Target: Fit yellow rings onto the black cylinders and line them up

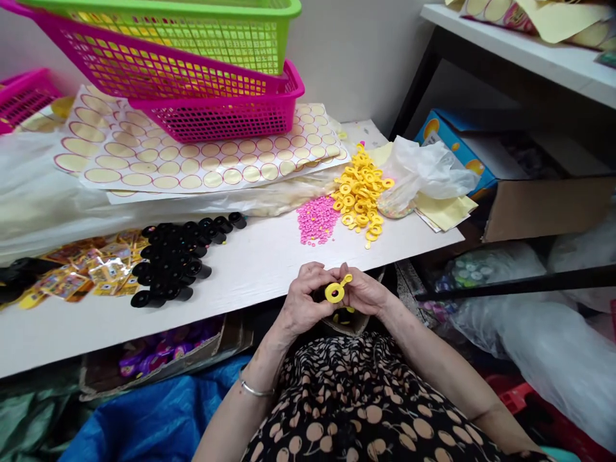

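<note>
We note yellow ring part [335,292] in hands; yellow rings [362,196] heaped beside pink beads [316,220]; black caps [178,260] clustered on white table [269,256]; orange-yellow printed packets [91,269] at left; green basket [202,25] over pink basket [212,96]; cream sticker sheets [192,160] with red-outlined ovals; blue box [452,144] at right; dress [356,410] black with tan cherry print; silver bangle [255,389] on wrist

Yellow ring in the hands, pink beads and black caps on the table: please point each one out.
yellow ring [333,293], head view, on the ring's round body between the fingers.
pink beads [316,220], head view, middle of the heap.
black caps [173,260], head view, centre of the cluster.
</note>
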Motion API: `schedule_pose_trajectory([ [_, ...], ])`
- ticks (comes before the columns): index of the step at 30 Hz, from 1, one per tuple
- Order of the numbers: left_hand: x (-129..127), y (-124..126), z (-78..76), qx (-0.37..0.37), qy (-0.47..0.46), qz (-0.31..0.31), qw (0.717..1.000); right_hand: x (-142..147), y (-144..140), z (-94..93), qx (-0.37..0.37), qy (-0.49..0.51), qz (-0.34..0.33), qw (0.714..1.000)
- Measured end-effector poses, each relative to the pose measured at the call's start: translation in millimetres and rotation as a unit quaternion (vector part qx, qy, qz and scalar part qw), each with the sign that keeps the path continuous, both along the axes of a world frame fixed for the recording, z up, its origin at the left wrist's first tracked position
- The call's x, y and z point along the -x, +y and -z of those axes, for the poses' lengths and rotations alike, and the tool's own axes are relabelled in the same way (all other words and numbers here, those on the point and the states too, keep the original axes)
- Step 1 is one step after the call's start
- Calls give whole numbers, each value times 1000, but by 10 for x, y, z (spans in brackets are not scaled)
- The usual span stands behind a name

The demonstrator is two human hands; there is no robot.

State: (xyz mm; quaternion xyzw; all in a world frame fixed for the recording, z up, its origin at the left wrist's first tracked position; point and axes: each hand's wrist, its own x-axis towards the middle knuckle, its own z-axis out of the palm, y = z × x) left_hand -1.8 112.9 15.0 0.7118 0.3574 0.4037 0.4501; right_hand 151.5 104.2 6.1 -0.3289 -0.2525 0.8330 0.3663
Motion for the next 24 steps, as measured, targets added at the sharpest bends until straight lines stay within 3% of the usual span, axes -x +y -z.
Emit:
schedule_pose_trajectory([
  [6, -2, -13, 40, 35, 6, -4, 999, 73, -50, -24, 20, -40, 64, 997],
  [10, 43, 12, 127, 84, -47, -10, 995, 130, -7, -23, 36, -63, 109, 991],
  [14, 100, 70, 218, 136, -91, -75, 984, 159, 31, 11, 9, -121, 194, 973],
  [17, 135, 148, 291, 116, -91, -159, 976, 222, 55, 28, -68, -214, 256, 940],
  [20, 151, 239, 356, 64, -38, -217, 973, 338, 116, 17, -182, -307, 241, 903],
  [24, 125, 314, 400, 4, 18, -252, 968, 492, 256, -10, -329, -437, 205, 812],
])
